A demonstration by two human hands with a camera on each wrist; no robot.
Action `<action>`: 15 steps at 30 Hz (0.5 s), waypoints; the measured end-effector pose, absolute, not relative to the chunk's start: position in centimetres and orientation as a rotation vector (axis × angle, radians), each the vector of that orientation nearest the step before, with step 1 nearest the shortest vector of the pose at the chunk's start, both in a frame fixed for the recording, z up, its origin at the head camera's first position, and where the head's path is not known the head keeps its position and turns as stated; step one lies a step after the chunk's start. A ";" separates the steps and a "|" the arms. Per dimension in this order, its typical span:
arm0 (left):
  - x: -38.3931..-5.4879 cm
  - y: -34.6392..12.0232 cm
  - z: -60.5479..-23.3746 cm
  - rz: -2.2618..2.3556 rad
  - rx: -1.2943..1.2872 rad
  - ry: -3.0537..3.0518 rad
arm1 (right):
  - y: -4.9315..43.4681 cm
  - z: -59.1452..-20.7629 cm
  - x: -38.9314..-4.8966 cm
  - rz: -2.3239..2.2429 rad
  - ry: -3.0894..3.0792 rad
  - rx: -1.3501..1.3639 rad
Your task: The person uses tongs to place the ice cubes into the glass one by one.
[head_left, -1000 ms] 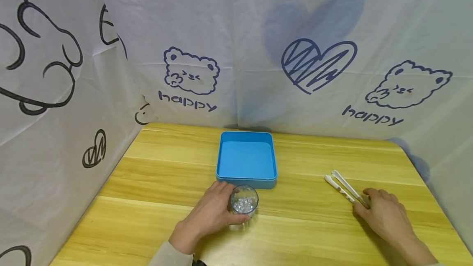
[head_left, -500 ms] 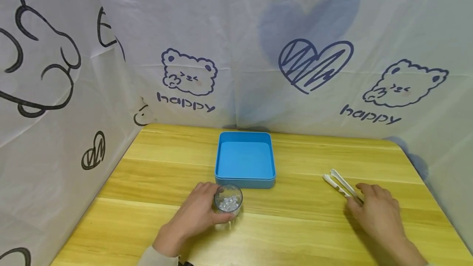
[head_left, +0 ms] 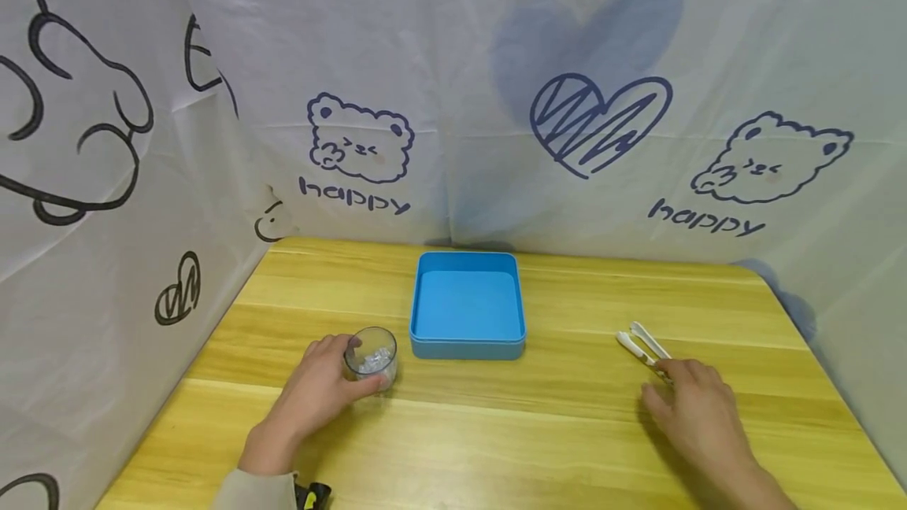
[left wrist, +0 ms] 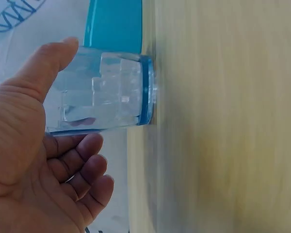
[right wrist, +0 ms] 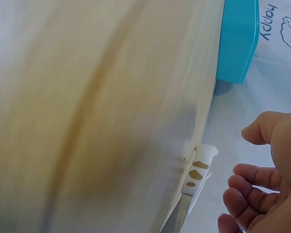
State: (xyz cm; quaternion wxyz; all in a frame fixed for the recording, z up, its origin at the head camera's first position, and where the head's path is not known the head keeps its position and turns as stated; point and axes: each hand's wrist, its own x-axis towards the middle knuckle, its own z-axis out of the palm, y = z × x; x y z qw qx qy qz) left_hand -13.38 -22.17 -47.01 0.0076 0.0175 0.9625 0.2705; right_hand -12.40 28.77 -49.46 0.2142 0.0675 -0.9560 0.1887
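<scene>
My left hand grips a clear drinking glass, thumb on one side and fingers curled around the other. Clear ice-like cubes lie in the glass, which is upright close over the table to the left of the blue box. At the right, white-tipped tongs with metal arms lie on the table, their tips pointing away. Over their near end is my right hand, which hides part of them in the head view. In the right wrist view its loosely bent fingers hold nothing, and a gap separates them from the tongs.
A shallow, square blue box with nothing in it stands at the back middle of the wooden table. White cloth with bear and heart drawings hangs behind the table and along both sides.
My left hand has carried the glass leftward and slightly back, from in front of the box to its left. My right hand has shifted a little left over the tongs, which stay in place.
</scene>
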 end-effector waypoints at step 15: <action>-14.3 -24.1 -46.9 0.851 -0.130 3.007 | 27.2 -49.5 -11.7 0.566 -2.673 0.241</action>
